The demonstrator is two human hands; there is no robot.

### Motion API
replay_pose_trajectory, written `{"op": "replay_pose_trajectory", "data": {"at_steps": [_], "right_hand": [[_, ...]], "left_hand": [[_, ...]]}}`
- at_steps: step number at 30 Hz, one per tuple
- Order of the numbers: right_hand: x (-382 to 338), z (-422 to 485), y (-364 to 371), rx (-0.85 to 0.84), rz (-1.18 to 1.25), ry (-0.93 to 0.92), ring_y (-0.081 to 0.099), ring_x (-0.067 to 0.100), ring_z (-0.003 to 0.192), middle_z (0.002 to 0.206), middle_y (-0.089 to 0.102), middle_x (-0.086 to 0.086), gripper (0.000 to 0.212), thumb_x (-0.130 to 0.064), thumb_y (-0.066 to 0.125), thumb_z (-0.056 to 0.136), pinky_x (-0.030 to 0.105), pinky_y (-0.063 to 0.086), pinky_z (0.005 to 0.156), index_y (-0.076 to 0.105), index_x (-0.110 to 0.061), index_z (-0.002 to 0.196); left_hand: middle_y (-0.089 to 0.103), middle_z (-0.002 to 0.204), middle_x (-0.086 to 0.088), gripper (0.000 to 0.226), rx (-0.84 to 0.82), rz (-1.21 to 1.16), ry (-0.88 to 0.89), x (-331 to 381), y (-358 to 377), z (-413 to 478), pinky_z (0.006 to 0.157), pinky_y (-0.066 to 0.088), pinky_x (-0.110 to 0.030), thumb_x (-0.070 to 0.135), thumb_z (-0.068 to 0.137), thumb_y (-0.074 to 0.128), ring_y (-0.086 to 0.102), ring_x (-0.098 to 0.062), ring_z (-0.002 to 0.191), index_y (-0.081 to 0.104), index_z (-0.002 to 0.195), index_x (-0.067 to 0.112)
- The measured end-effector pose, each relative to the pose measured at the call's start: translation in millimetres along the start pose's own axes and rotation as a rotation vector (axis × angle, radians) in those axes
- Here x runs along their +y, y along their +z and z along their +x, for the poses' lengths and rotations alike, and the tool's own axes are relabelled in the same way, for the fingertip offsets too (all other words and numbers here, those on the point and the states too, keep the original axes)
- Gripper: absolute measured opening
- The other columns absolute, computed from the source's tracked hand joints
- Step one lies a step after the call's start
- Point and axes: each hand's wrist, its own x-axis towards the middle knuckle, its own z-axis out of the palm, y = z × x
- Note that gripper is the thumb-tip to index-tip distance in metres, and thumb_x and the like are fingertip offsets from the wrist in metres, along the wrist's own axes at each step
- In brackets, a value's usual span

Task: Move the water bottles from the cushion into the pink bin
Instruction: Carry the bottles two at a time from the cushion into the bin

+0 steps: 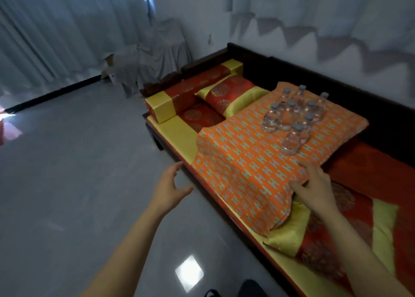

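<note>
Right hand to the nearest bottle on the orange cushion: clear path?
Probably yes. The right hand is open at the near edge of the orange cushion, and only bare fabric lies between it and the nearest bottle, which stands ahead of the other bottles.

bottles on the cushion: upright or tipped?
Upright. The bottles stand clustered on the cushion, caps on top, bases down; none lies on its side.
</note>
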Motion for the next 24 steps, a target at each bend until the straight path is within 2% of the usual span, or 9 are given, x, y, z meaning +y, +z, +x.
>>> {"op": "replay_pose_trajectory", "data": {"at_steps": [6, 11, 15, 17, 20, 22, 24], "right_hand": [[-2, 38, 19, 0.059, -0.002, 0.124, 0.044, 0.041, 0.12, 0.128, 0.053, 0.022, 0.06, -0.01, 0.075, 0.076, 0.04, 0.03, 0.101, 0.052, -0.004, 0.13], [8, 92, 39, 0.126, -0.004, 0.178, 0.047, 0.041, 0.119, 0.125, 0.056, 0.023, 0.058, -0.006, 0.077, 0.073, 0.042, 0.031, 0.101, 0.055, -0.003, 0.127], [13, 137, 55, 0.185, 0.025, 0.269, 0.051, 0.043, 0.115, 0.121, 0.058, 0.025, 0.057, -0.003, 0.078, 0.07, 0.047, 0.033, 0.101, 0.057, 0.0, 0.123], [14, 156, 61, 0.207, 0.054, 0.317, 0.051, 0.045, 0.114, 0.12, 0.058, 0.027, 0.059, -0.008, 0.079, 0.07, 0.048, 0.034, 0.101, 0.056, 0.001, 0.124], [16, 184, 65, 0.211, 0.097, 0.39, 0.049, 0.045, 0.118, 0.123, 0.057, 0.027, 0.066, -0.025, 0.072, 0.069, 0.042, 0.03, 0.1, 0.054, 0.001, 0.126], [14, 195, 69, 0.23, 0.126, 0.429, 0.048, 0.042, 0.121, 0.128, 0.056, 0.024, 0.07, -0.023, 0.079, 0.069, 0.039, 0.03, 0.099, 0.052, -0.002, 0.13], [18, 217, 70, 0.277, 0.157, 0.531, 0.047, 0.038, 0.126, 0.136, 0.052, 0.02, 0.085, -0.02, 0.088, 0.064, 0.04, 0.031, 0.102, 0.046, -0.005, 0.136]], "left_hand": [[0.052, 0.135, 0.0, 0.074, -0.124, -0.072, 0.121, -4, 16, 99, 0.088, 0.036, -0.021, 0.02, 0.073, 0.081, 0.046, -0.006, 0.114, 0.045, 0.137, 0.016], [0.049, 0.135, 0.005, 0.073, -0.223, -0.117, 0.157, -3, 38, 180, 0.091, 0.044, -0.03, 0.02, 0.075, 0.08, 0.049, -0.014, 0.119, 0.044, 0.139, 0.016], [0.052, 0.129, 0.005, 0.072, -0.28, -0.093, 0.237, 7, 51, 249, 0.09, 0.041, -0.025, 0.017, 0.073, 0.081, 0.051, -0.013, 0.116, 0.047, 0.136, 0.014], [0.053, 0.124, 0.008, 0.071, -0.294, -0.116, 0.259, 15, 57, 282, 0.088, 0.041, -0.024, 0.017, 0.071, 0.082, 0.052, -0.013, 0.113, 0.048, 0.134, 0.016], [0.054, 0.123, 0.007, 0.074, -0.36, -0.13, 0.279, 29, 71, 328, 0.09, 0.041, -0.026, 0.023, 0.069, 0.084, 0.052, -0.012, 0.113, 0.048, 0.133, 0.015], [0.052, 0.124, 0.009, 0.08, -0.418, -0.152, 0.298, 37, 84, 347, 0.094, 0.04, -0.026, 0.033, 0.064, 0.083, 0.051, -0.015, 0.119, 0.047, 0.133, 0.019], [0.042, 0.138, 0.006, 0.098, -0.485, -0.125, 0.316, 48, 112, 373, 0.107, 0.035, -0.034, 0.041, 0.058, 0.085, 0.038, -0.02, 0.136, 0.037, 0.141, 0.021]]}}
